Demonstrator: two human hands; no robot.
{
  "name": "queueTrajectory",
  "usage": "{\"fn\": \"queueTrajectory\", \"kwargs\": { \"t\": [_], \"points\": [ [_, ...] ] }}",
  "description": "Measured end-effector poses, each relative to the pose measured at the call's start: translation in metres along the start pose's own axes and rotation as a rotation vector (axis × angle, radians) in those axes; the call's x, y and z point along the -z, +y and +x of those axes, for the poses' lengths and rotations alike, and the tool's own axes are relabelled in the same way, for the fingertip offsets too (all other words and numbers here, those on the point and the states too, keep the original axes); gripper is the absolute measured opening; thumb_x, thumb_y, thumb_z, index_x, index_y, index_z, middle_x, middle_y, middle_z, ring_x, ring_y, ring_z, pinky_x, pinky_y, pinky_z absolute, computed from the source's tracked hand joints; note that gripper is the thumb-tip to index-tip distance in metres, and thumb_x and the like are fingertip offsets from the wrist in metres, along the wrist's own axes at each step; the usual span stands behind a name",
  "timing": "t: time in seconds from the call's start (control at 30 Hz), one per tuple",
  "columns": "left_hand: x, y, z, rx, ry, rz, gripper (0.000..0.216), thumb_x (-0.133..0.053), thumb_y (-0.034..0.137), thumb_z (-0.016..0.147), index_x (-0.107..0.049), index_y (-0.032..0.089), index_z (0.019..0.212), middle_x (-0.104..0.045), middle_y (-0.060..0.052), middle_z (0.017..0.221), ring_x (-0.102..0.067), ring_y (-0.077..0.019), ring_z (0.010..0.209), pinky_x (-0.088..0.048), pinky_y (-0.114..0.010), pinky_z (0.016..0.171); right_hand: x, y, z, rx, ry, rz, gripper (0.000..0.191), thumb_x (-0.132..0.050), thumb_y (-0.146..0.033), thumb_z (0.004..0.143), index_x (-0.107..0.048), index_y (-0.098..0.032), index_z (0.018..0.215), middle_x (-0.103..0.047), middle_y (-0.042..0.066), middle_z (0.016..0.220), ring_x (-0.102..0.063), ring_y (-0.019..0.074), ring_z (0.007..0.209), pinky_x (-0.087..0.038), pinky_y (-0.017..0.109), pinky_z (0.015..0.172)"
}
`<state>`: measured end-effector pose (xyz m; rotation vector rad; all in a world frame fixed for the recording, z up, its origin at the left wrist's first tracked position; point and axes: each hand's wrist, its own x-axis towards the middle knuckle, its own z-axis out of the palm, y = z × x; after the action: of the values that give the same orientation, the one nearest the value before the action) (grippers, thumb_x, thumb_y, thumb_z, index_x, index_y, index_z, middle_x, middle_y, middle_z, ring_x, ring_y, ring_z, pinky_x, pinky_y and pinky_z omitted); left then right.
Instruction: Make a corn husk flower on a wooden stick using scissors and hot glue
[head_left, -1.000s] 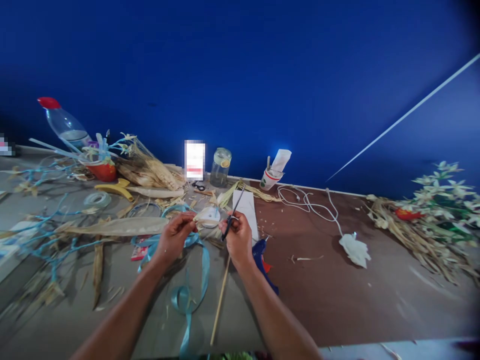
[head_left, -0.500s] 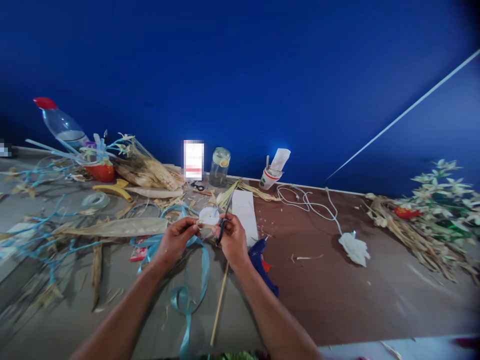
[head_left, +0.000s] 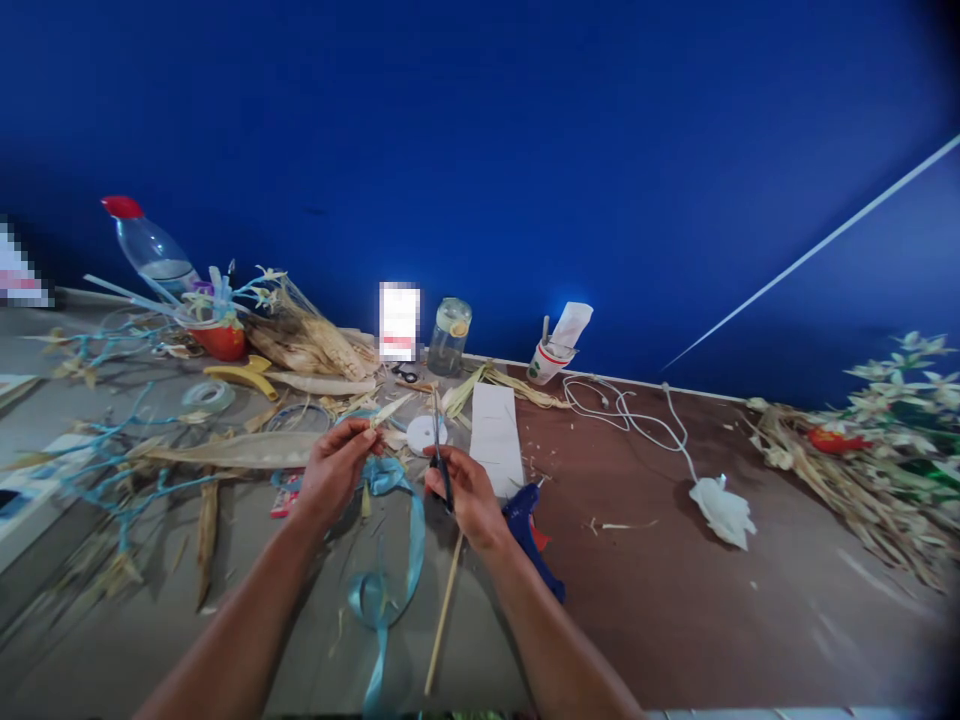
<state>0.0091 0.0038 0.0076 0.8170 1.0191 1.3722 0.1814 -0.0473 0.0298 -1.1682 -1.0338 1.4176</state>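
My left hand [head_left: 334, 468] pinches a narrow pale strip of dried husk [head_left: 390, 410] that points up and to the right. My right hand [head_left: 463, 490] grips small dark scissors [head_left: 438, 440] with the blades pointing up, a short way right of the strip. The two hands are apart above a light blue ribbon [head_left: 390, 540] that loops across the table. A thin wooden stick [head_left: 444, 620] lies under my right wrist. A round white disc [head_left: 424, 434] rests just beyond the scissors.
A blue glue gun [head_left: 534, 535] lies right of my right hand, a white paper sheet [head_left: 498, 436] beyond it. Long husks [head_left: 240, 452], tape roll [head_left: 208, 396], bottle [head_left: 154, 250], jar [head_left: 450, 336], paper cup [head_left: 546, 360], white cable [head_left: 637, 420] and straw flowers [head_left: 862, 440] fill the table.
My hands moved apart; the scissors swung from the husk piece to upright. The left hand now holds a thin strip, and the white disc lies on the table. The camera shifted slightly.
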Motion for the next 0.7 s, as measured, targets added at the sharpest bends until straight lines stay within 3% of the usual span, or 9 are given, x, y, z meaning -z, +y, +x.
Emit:
{"fn": "queueTrajectory", "kwargs": {
  "t": [0.27, 0.7],
  "points": [
    [-0.002, 0.005, 0.003, -0.032, 0.089, -0.128, 0.028, -0.081, 0.031, 0.055, -0.066, 0.017, 0.074, -0.069, 0.000, 0.070, -0.062, -0.0116, 0.062, -0.049, -0.023, 0.061, -0.001, -0.005, -0.003, -0.101, -0.135, -0.052, 0.042, -0.075, -0.040, 0.059, -0.062, -0.017, 0.092, -0.053, -0.004, 0.065, -0.048, 0.0091, 0.058, -0.037, 0.023, 0.057],
    [0.013, 0.000, 0.010, -0.246, 0.039, 0.192, 0.023, -0.071, 0.037, 0.068, -0.066, 0.017, 0.077, -0.065, 0.000, 0.066, -0.058, -0.0124, 0.063, -0.046, -0.025, 0.064, 0.008, -0.006, -0.003, -0.205, -0.273, -0.120, 0.052, -0.075, -0.048, 0.059, -0.066, -0.014, 0.096, -0.051, -0.004, 0.061, -0.046, 0.0088, 0.055, -0.037, 0.024, 0.056]
  ]
}}
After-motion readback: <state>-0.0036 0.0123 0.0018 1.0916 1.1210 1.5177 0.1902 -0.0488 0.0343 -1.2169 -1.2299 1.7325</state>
